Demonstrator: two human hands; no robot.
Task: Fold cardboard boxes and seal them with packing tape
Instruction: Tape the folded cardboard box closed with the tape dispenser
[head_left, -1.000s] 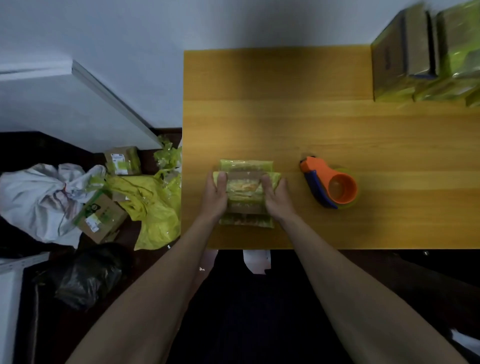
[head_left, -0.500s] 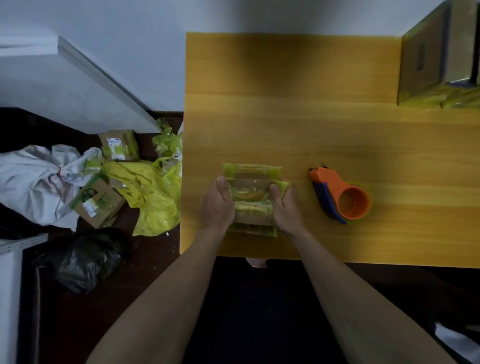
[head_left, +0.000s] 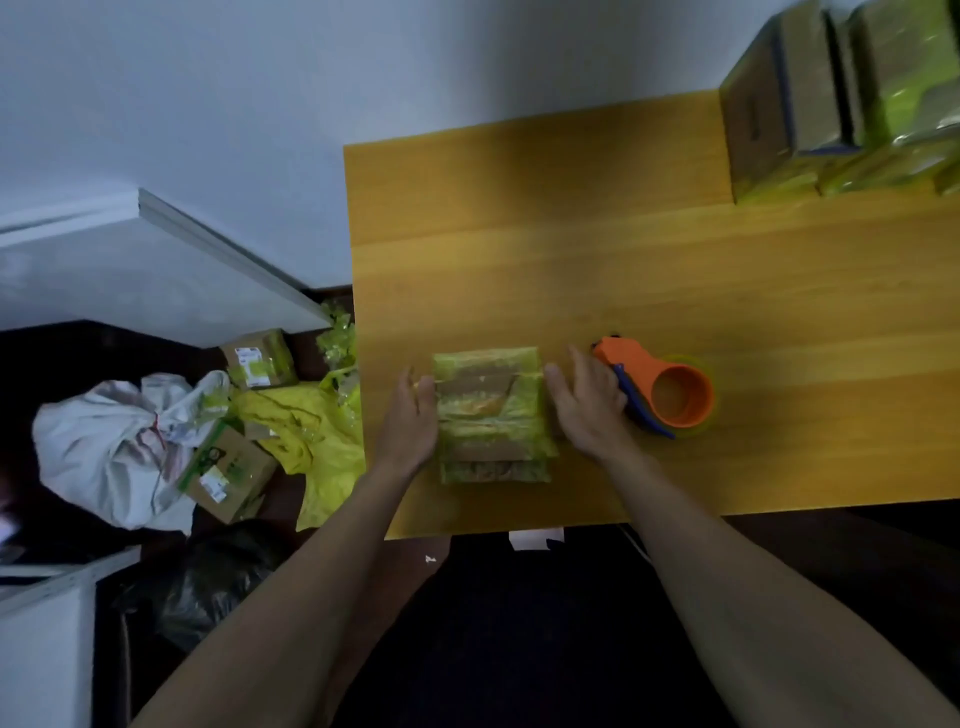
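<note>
A pale wall is standing behind a wooden counter (head_left: 649, 270), and on the dark floor to its left a white sack (head_left: 111, 447), small labelled cartons (head_left: 228, 465) and crumpled yellow-green wrap (head_left: 311, 441) are lying in a heap. Near the counter's front edge the left hand (head_left: 413, 415) is resting flat against the left side of the box (head_left: 491, 413), fingers straight and together. The box, brown card bound in glossy green tape, is sitting squarely between both hands; it is looking light and fairly stiff, though the taped faces are probably slick, so pressing on the two opposite side walls seems the surest hold. The right hand (head_left: 587, 397) is hovering just beside its right side, fingers spread and relaxed, holding nothing, with the orange tape dispenser (head_left: 660, 389) directly behind it. Whether that hand is touching the dispenser is hard to make out. Far right, the stacked boxes (head_left: 841, 98) are blurring and running off the frame.
</note>
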